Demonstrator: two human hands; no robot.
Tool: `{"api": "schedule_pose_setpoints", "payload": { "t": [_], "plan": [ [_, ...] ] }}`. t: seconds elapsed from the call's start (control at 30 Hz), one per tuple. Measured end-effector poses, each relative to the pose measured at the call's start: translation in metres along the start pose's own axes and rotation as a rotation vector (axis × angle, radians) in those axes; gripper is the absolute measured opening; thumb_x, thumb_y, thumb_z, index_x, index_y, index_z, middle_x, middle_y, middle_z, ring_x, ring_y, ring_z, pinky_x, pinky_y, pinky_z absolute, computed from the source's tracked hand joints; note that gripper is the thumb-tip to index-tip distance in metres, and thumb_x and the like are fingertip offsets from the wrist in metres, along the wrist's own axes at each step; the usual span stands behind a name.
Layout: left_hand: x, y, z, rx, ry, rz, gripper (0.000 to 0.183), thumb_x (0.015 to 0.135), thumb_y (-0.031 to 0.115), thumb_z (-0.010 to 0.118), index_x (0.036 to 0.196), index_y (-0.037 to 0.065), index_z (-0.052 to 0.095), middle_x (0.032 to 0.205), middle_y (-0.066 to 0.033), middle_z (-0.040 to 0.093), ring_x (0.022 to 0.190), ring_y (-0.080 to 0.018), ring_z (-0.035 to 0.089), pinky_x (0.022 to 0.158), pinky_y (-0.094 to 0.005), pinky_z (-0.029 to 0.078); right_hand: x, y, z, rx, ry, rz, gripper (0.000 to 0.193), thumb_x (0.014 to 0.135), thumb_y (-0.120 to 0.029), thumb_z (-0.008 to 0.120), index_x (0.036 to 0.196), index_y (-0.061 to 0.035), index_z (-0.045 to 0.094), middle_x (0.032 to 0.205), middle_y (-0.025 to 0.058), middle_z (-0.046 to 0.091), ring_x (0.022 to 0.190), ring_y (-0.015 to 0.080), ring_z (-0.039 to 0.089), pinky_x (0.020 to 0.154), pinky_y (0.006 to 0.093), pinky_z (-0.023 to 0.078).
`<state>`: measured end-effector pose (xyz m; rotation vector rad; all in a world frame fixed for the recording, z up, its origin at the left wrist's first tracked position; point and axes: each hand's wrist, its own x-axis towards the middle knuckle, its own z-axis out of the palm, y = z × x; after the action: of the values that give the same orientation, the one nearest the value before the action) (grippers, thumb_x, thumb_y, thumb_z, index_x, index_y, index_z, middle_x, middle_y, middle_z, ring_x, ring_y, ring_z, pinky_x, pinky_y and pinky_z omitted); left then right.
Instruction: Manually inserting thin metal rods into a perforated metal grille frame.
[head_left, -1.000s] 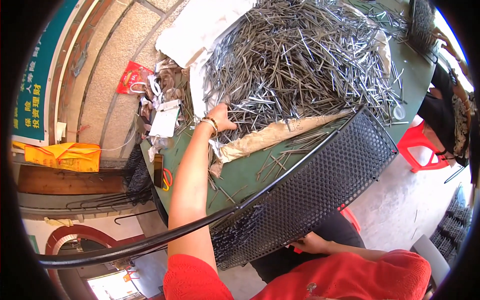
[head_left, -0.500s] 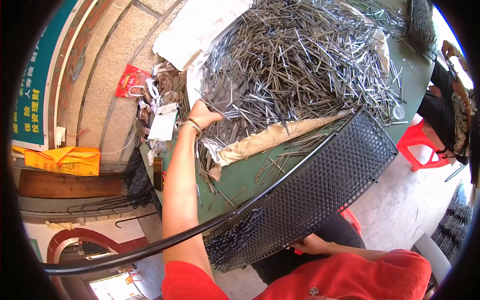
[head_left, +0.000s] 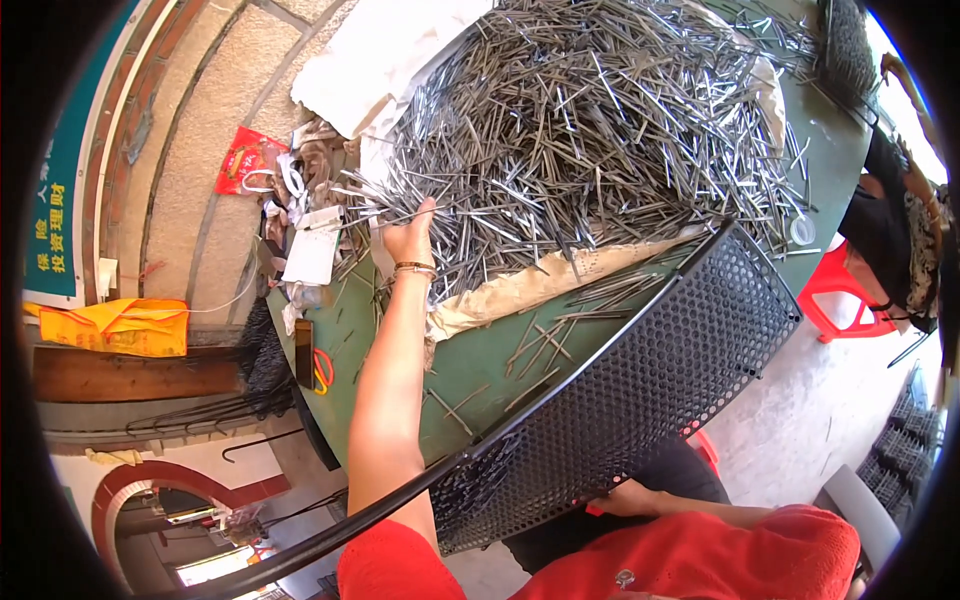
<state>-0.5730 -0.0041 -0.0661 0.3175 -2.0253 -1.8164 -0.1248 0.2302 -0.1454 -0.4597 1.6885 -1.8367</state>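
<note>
My left hand, with bracelets at the wrist, is at the near left edge of a big heap of thin metal rods. Its thumb points up, and a loose bunch of rods sticks out from its closed grip. A long black perforated panel slants across in front of me. Short dark pieces crowd the holes at its left end. My right hand is at the panel's lower edge, its fingers curled and partly hidden. A small red bit shows by the fingertips; what it belongs to I cannot make out.
The heap lies on brown paper over a green table. Scissors and a white pad lie at the table's left side. Beyond the right edge are a red stool and another person's arm.
My left hand has turned thumb-up, and a bunch of rods now shows in it. The left forearm has swung right, uncovering the scissors. My right hand stays at the panel's lower edge.
</note>
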Motion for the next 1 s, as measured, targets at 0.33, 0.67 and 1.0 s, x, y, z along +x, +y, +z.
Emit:
{"api": "schedule_pose_setpoints", "payload": {
  "t": [0.33, 0.67, 1.0],
  "plan": [
    [-0.024, -0.001, 0.009, -0.055, -0.134, 0.045, 0.021, 0.071, 0.0, 0.072, 0.091, -0.007, 0.066, 0.089, -0.0127, 0.069, 0.083, -0.0185, 0.066, 0.079, -0.0299, 0.054, 0.004, -0.007, 0.0, -0.062, 0.074, -0.056, 0.018, 0.08, -0.005, 0.06, 0.098, -0.006, 0.064, 0.094, 0.0102, 0.065, 0.087, 0.0244, 0.06, 0.078, 0.0363, 0.049],
    [-0.01, -0.015, 0.007, -0.106, -0.128, 0.013, 0.03, 0.071, -0.003, 0.072, 0.099, -0.002, 0.065, 0.093, -0.0047, 0.066, 0.079, -0.0147, 0.063, 0.075, -0.0287, 0.051, 0.0, 0.019, 0.008, -0.198, 0.04, -0.075, 0.026, 0.081, -0.016, 0.063, 0.106, -0.0065, 0.064, 0.111, 0.0123, 0.061, 0.106, 0.0313, 0.054, 0.092, 0.04, 0.041],
    [0.02, 0.03, 0.011, -0.392, -0.144, -0.446, 0.015, 0.075, 0.014, 0.07, 0.079, 0.001, 0.065, 0.076, -0.0083, 0.065, 0.067, -0.0183, 0.061, 0.062, -0.0318, 0.05, 0.004, -0.014, -0.009, 0.127, 0.002, 0.056, 0.023, 0.083, -0.006, 0.063, 0.106, -0.0042, 0.062, 0.106, 0.0135, 0.061, 0.099, 0.0274, 0.057, 0.086, 0.0357, 0.045]
  ]
}}
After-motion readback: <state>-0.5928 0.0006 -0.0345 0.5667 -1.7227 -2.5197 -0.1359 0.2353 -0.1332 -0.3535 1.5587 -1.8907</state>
